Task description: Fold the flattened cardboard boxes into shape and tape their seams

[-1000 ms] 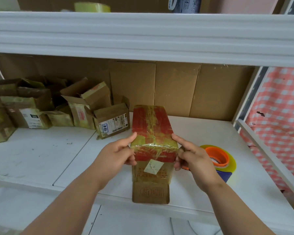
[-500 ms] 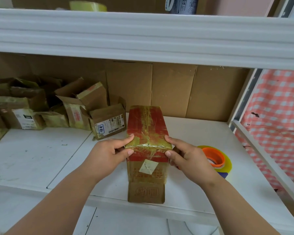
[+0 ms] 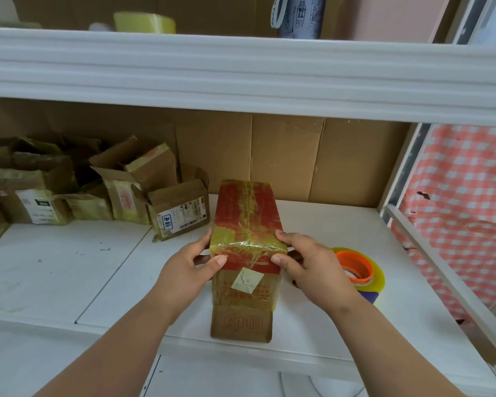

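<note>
Our left hand [image 3: 188, 266] and right hand [image 3: 312, 265] have closed in, thumbs and fingers now pinching the taped box [image 3: 246, 242] beside the tape roll [image 3: 355, 267]; we judge its seam sealed.

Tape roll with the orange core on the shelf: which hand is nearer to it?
Right. The right hand grips the box's right side, just beside the tape roll. The left hand grips the box's left side, the box between them.

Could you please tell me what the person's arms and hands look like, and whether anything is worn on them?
Both forearms are bare as far as the view shows, with no sleeves. The left hand and right hand wear no gloves, and I can see no rings, watch or wristbands. The fingers have short, unpainted nails.
</note>
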